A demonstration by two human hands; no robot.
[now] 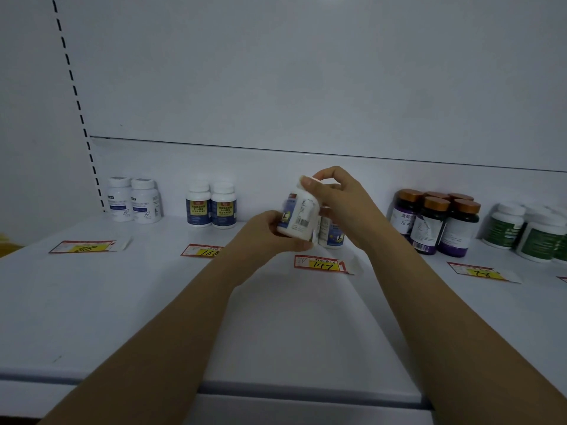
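Both hands grasp one white bottle (299, 211): the left hand (270, 233) wraps its fingers round the base, and the right hand (340, 204) curls thumb and fingertips over the cap. Slightly tilted, with its barcode toward the camera, the bottle is held clear of the shelf (122, 302), just behind the price tag marked 147 (320, 264). A matching bottle (333, 236) stands just behind that tag, and brown-capped dark bottles (435, 222) stand to the tag's right.
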